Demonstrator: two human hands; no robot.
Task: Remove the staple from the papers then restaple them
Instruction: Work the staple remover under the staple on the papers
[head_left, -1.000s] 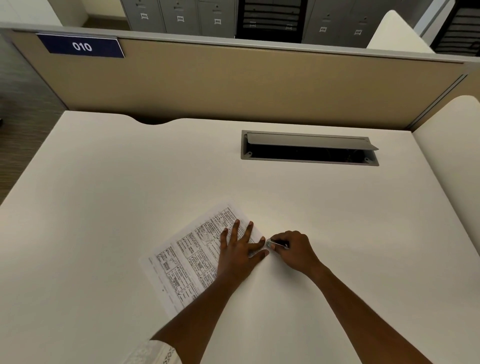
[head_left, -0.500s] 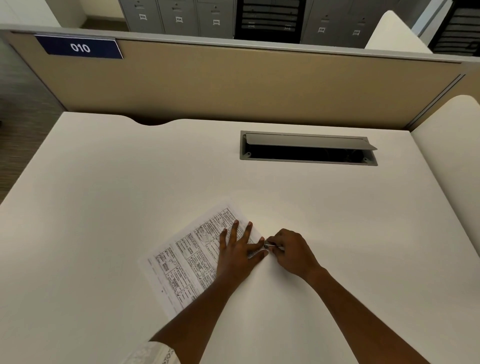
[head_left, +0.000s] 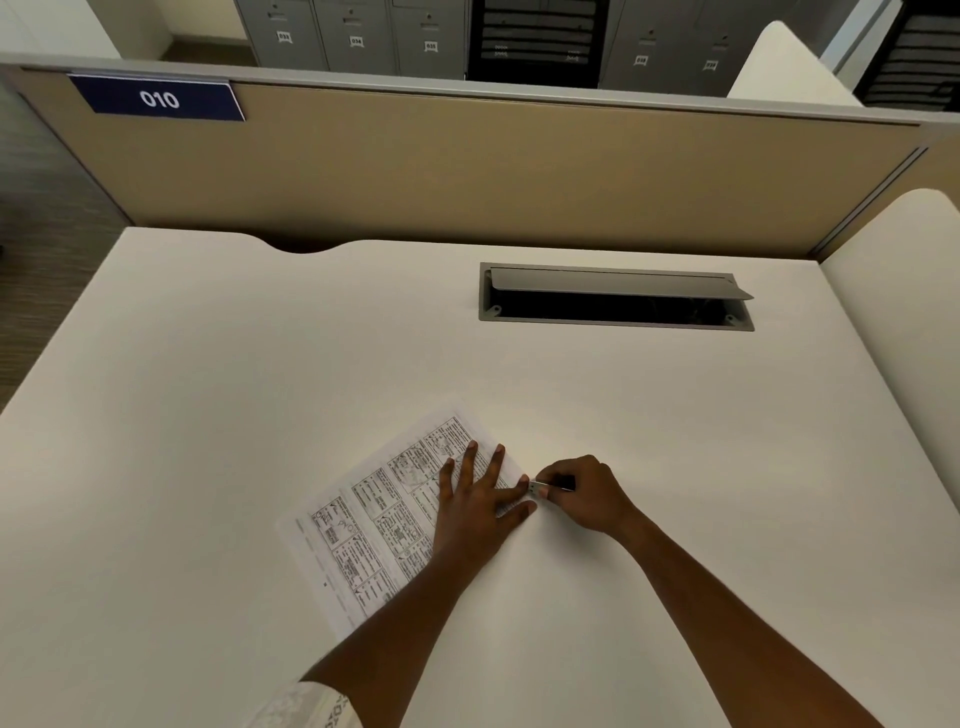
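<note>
Printed papers (head_left: 379, 514) lie at an angle on the white desk (head_left: 208, 395). My left hand (head_left: 480, 506) rests flat on their right part, fingers spread, pinning them down. My right hand (head_left: 584, 496) is closed around a small metal and black tool, a staple remover (head_left: 540, 487), whose silver tip touches the right edge of the papers beside my left forefinger. The staple itself is too small to make out. No stapler is in view.
An open grey cable hatch (head_left: 615, 299) is set into the desk at the back right. A tan partition (head_left: 467, 171) with a blue "010" sign (head_left: 158, 98) closes off the far edge. A second white desk (head_left: 904, 270) adjoins on the right.
My right hand has shifted slightly at the papers' edge with the tool, first nearer my left hand, then back a little. The left hand stays flat on the papers.
</note>
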